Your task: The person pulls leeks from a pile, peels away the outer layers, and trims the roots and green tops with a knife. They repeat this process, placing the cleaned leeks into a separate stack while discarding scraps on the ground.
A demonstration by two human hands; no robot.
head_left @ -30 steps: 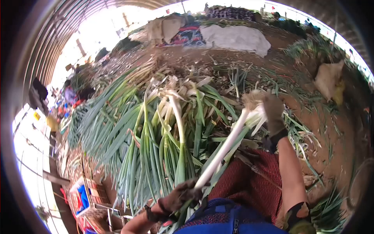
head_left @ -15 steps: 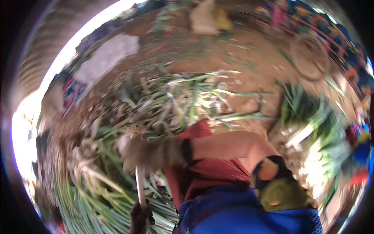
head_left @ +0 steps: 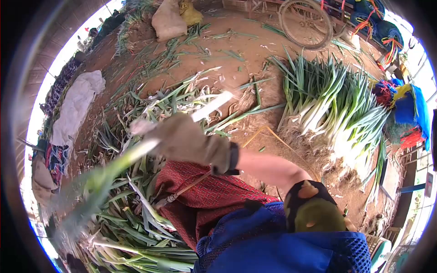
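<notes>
Dirt floor (head_left: 255, 50), one leek (head_left: 114, 166), right hand (head_left: 186, 139) gripping

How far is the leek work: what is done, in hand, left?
Done, it seems: a neat pile of leeks lies on the ground to the right. In hand: the gloved right hand grips a single leek, blurred. Left: a loose heap by the knee.

i see my gloved right hand (head_left: 186, 142) gripping a blurred leek (head_left: 109, 170) above the red cloth (head_left: 205, 200), a leek pile (head_left: 327, 102) well apart.
</notes>
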